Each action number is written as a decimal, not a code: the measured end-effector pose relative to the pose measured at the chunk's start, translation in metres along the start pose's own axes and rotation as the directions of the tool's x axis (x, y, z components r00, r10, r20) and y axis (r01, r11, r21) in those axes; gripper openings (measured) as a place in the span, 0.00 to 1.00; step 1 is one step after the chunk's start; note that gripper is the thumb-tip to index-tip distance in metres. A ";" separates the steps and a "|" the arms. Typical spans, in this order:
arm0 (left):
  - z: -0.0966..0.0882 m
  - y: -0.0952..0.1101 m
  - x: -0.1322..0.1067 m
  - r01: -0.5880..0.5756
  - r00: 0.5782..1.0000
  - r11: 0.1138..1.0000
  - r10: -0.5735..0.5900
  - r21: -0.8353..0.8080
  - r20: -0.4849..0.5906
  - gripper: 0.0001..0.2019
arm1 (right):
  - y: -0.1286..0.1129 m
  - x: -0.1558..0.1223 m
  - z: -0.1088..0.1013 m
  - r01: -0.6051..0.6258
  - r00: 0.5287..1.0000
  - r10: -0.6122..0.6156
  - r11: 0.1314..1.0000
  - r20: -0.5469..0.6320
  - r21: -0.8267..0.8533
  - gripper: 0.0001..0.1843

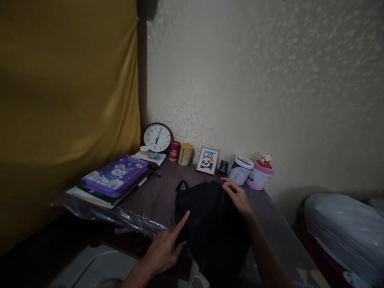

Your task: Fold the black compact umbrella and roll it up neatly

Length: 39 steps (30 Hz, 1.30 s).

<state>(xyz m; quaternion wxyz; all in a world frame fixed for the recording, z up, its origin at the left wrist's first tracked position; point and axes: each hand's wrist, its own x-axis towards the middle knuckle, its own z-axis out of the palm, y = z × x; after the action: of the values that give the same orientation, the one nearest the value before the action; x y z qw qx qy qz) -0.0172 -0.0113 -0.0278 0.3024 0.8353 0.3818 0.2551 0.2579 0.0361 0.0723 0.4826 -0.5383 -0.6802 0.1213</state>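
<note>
A black fabric bag [214, 224] with a small loop at its upper left corner stands slumped at the table's front edge, its lower part dropping out of view. My right hand [237, 196] is at the bag's top right corner, fingers closed on the cloth there. On the left side, my left hand [163, 248] reaches to the bag's edge with its index finger stretched out over the dark cloth and its thumb apart below. Whether the left fingertips press on the fabric is hard to see in the dim light.
Along the wall stand a round clock [157, 137], a red tin [174, 151], a yellow container [185, 154], a framed panda picture [207, 160], a white-purple tub [241, 170] and a pink tub [259, 175]. A purple case [115, 176] lies at left on the plastic-covered table [147, 204].
</note>
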 end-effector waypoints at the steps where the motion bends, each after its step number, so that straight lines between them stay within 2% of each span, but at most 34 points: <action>1: 0.001 -0.001 -0.001 -0.004 1.000 1.000 0.004 0.015 0.005 0.40 | 0.000 0.002 0.001 -0.015 1.000 0.015 1.000 -0.005 -0.001 0.11; 9: 0.004 0.001 -0.004 -0.088 0.996 0.993 0.089 0.073 -0.016 0.40 | 0.009 0.005 0.007 -0.131 0.988 0.144 0.974 0.061 -0.186 0.13; 12: 0.003 0.003 -0.005 -0.089 0.996 0.988 0.092 0.123 -0.013 0.38 | 0.008 0.004 0.007 -0.130 0.980 0.163 0.958 0.111 -0.256 0.14; 21: 0.005 0.006 -0.007 -0.096 0.995 0.973 0.092 0.211 0.029 0.33 | 0.023 0.005 0.013 -0.104 0.978 0.175 0.885 0.115 -0.454 0.12; 31: 0.006 0.011 -0.004 -0.103 0.991 0.936 0.067 0.338 0.117 0.28 | 0.038 0.002 0.015 -0.098 0.969 0.193 0.872 0.153 -0.479 0.12; 39: 0.010 0.006 -0.004 -0.023 0.996 0.969 0.002 0.245 0.084 0.28 | 0.049 0.000 0.022 -0.142 0.957 0.253 0.834 0.141 -0.533 0.12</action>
<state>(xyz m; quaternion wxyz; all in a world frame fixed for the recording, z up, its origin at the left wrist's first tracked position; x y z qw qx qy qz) -0.0099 -0.0209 -0.0310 0.2108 0.8785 0.3922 0.1729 0.2711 0.0631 0.0277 0.2320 -0.7000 -0.6743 0.0384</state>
